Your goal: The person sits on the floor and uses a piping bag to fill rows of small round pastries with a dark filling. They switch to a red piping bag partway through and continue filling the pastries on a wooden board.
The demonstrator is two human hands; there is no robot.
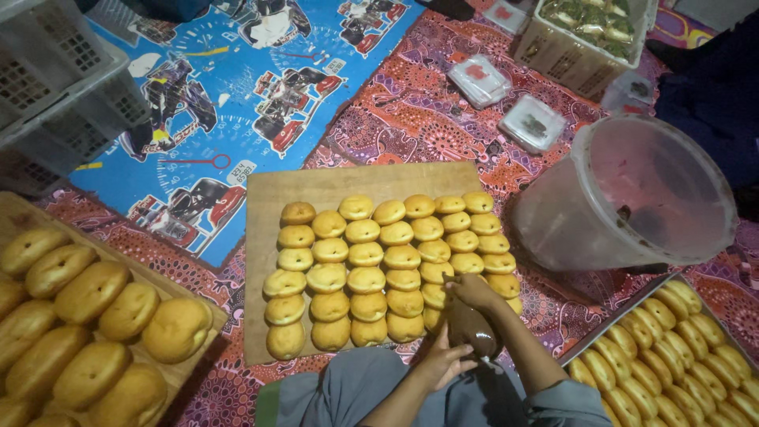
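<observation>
Gripping a brown piping bag (pixel 473 330), both hands closed.

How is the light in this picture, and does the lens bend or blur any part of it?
Head view: brightest on the buns on the board; top corners fall dark; wide lens curves the side trays; the hands on the brown bag look slightly soft.

- One view only, from a camera worn on the head.
- It looks steeply down and forward over the person's lap at a wooden board (pixel 356 183) of buns on the floor.
- Near: forearms fill the bottom edge.
</observation>
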